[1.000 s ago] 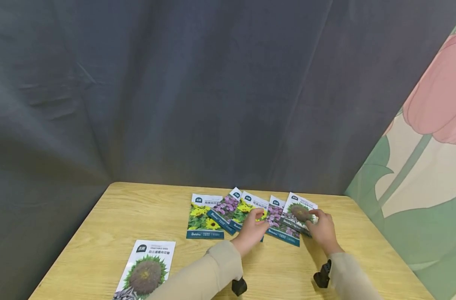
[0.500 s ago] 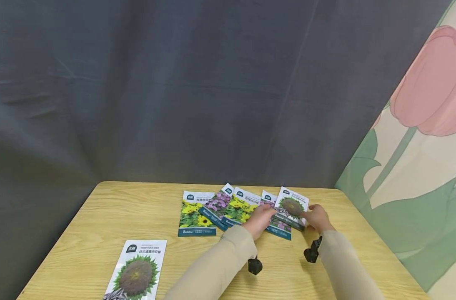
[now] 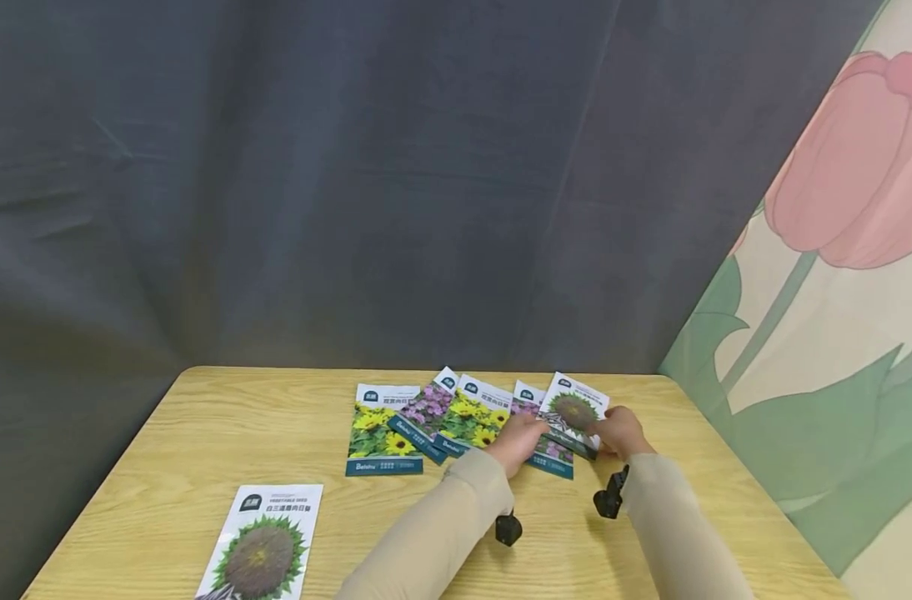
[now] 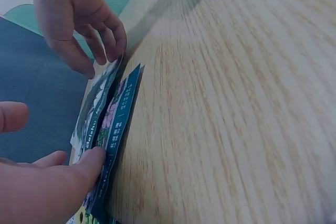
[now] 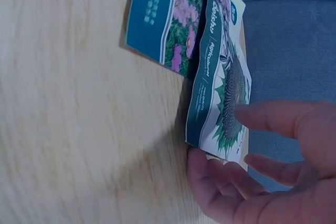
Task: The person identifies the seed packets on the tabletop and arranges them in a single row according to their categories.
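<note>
The left hand (image 3: 514, 444) is now joining the right hand (image 3: 624, 432), which is grasping the rightmost sunflower seed packet (image 3: 573, 410), overlapping a purple-flower packet (image 3: 552, 462); both are attending it, though left grip I cannot tell.

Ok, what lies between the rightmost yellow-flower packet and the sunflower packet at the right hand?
A purple-flower packet, partly hidden by the left hand and the sunflower packet; the head view shows it.

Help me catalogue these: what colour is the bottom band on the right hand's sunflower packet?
Dark teal bottom band, best in right wrist view.
</note>
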### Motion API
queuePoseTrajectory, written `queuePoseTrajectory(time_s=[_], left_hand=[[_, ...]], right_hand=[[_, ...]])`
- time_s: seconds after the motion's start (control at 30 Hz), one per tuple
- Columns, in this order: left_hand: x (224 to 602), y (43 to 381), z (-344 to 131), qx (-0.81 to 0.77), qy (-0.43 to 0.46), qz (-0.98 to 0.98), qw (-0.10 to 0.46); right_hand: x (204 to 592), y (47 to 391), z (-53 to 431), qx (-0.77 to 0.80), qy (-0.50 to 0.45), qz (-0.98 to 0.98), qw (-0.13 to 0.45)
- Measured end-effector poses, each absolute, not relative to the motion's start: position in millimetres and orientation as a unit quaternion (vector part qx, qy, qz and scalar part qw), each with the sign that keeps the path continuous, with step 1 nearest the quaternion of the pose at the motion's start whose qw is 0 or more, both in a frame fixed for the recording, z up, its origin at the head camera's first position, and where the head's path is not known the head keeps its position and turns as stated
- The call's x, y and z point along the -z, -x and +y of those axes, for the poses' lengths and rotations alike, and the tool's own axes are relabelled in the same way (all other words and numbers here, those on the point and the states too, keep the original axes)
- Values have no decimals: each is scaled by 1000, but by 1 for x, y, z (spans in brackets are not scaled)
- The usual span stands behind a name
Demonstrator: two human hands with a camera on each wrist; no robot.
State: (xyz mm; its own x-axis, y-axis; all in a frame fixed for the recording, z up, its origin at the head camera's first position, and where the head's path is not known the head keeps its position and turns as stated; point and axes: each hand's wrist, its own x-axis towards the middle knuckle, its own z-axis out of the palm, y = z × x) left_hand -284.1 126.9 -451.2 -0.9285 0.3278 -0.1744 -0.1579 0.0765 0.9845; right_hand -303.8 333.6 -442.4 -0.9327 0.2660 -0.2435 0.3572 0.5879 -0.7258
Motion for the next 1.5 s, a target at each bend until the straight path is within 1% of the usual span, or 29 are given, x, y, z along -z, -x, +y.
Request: queuePoseTrajectory(time_s=[0.1,0.33,0.7,0.93,1.13,1.3,1.5], left_hand=[[453,287,125,-683,-60,705,184],[454,291,120,-734,-45,640,223],[457,297,112,-809,4,531,253],[461,298,111,-806,5,538,245],[465,294,108,-796,17,554,244],[465,285,104,-786,14,566,250],[462,271,103,-781,-7,582,229]], right_hand=[[441,304,329,418,-177,890,46],[439,297,329,424,-196,884,33],[445,293,337,569,-215,793,24],[447,288,334,599,-219,769,42],[447,281,329,608,-209,765,38],[444,271,323,616,-202,760,41],[442,255,315,623,-181,760,50]])
